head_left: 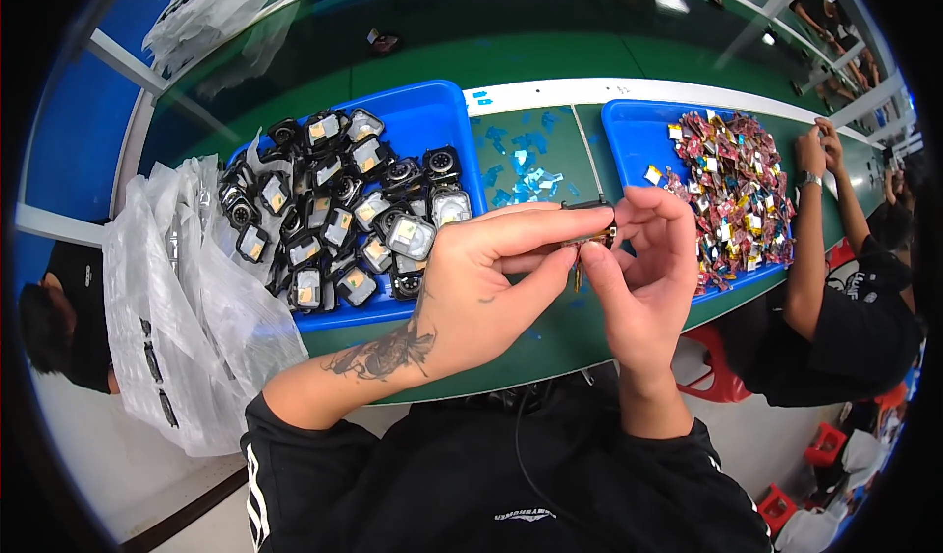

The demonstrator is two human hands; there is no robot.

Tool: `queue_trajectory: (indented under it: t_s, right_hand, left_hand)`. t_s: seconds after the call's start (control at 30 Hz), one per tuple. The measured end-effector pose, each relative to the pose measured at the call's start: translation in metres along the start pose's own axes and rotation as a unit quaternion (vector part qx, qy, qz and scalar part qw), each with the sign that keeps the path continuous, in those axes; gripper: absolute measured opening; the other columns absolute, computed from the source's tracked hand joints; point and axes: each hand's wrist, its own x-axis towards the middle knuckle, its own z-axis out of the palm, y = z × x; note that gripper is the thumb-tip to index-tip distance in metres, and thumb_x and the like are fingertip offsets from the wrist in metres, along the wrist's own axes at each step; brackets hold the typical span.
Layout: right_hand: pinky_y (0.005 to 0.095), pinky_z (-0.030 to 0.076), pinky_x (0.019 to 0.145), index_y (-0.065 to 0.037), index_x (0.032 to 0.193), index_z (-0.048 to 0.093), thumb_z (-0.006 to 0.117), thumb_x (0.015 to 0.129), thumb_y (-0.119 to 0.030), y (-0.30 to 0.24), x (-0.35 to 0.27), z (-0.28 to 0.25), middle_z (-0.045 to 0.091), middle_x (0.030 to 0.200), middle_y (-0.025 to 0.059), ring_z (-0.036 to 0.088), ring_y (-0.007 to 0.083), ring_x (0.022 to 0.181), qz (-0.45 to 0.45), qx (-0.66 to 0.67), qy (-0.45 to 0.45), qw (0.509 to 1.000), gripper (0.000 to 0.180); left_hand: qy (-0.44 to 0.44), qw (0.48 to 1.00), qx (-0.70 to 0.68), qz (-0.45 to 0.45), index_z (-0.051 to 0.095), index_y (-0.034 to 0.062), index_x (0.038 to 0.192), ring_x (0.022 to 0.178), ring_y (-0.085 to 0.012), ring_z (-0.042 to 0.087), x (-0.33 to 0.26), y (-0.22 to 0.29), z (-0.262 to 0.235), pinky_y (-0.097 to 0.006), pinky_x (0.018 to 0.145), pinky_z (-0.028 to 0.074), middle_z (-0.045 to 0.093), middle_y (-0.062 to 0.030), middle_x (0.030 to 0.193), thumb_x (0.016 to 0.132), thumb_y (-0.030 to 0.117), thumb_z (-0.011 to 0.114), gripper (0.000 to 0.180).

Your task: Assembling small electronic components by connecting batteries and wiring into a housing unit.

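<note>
Fingers of the left hand [481, 268] and right hand [653, 288] together pinch a small dark casing [586, 203]; it probably handles light and stiff, its thin hanging strip [578, 280] fragile, so the rim suits gripping; it sits between the fingertips, raised over the green table [511, 357], between the left blue tray's [447, 121] right edge and the right blue tray's [629, 129] left edge.

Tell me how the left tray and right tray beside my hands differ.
The left tray holds black cases; the right tray holds smaller, mostly reddish parts. Plastic sheeting overlaps the left tray's left side; none shows on the right tray. Both are blue and sit on the green table.
</note>
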Motion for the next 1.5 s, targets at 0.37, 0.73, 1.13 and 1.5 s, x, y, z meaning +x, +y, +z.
queue_trajectory:
  t_s: [0.37, 0.73, 1.13, 1.5]
  right_hand:
    - [0.025, 0.049, 0.062, 0.0, 0.122, 0.05, 0.071, 0.078, 0.002, 0.008, 0.144, -0.004, 0.067, 0.083, 0.0083, 0.062, 0.0125, 0.074, 0.085, -0.149, -0.182, 0.968, 0.049]
    - [0.0333, 0.051, 0.079, -0.002, 0.104, 0.065, 0.082, 0.069, -0.014, 0.145, 0.288, -0.037, 0.068, 0.096, 0.0127, 0.065, 0.0243, 0.089, 0.196, -0.383, -0.065, 0.9, 0.041]
    - [0.0409, 0.053, 0.08, -0.006, 0.109, 0.064, 0.07, 0.082, -0.016, 0.027, 0.133, 0.013, 0.063, 0.101, 0.0136, 0.065, 0.0323, 0.094, -0.219, -0.372, -0.37, 0.823, 0.03]
    - [0.0341, 0.052, 0.066, -0.001, 0.098, 0.064, 0.07, 0.084, -0.015, 0.003, 0.069, 0.003, 0.061, 0.086, 0.0123, 0.064, 0.0233, 0.075, -0.071, -0.213, -0.277, 0.934, 0.021]
  left_hand:
    - [0.038, 0.781, 0.608, 0.141, 0.055, 0.0073, 0.127, 0.105, -0.0314, 0.06, 0.039, 0.001, -0.078, -0.04, 0.09, 0.047, 0.062, -0.0162, 0.118, 0.09, 0.008, 0.058, 0.038]
    - [-0.033, 0.746, 0.664, 0.033, 0.053, -0.0003, 0.12, 0.104, -0.036, 0.059, 0.033, -0.037, -0.097, -0.045, 0.099, 0.043, 0.063, -0.0184, 0.101, 0.085, 0.024, 0.066, 0.045]
    - [0.087, 0.77, 0.632, -0.005, 0.046, -0.0009, 0.117, 0.093, -0.0411, 0.061, 0.042, -0.032, -0.089, -0.047, 0.084, 0.048, 0.062, -0.0219, 0.097, 0.088, 0.015, 0.067, 0.039]
    - [0.002, 0.961, -0.228, -0.158, 0.052, 0.0032, 0.115, 0.1, -0.0217, 0.064, 0.029, -0.007, -0.045, -0.039, 0.087, 0.056, 0.061, -0.0125, 0.111, 0.103, 0.024, 0.046, 0.025]
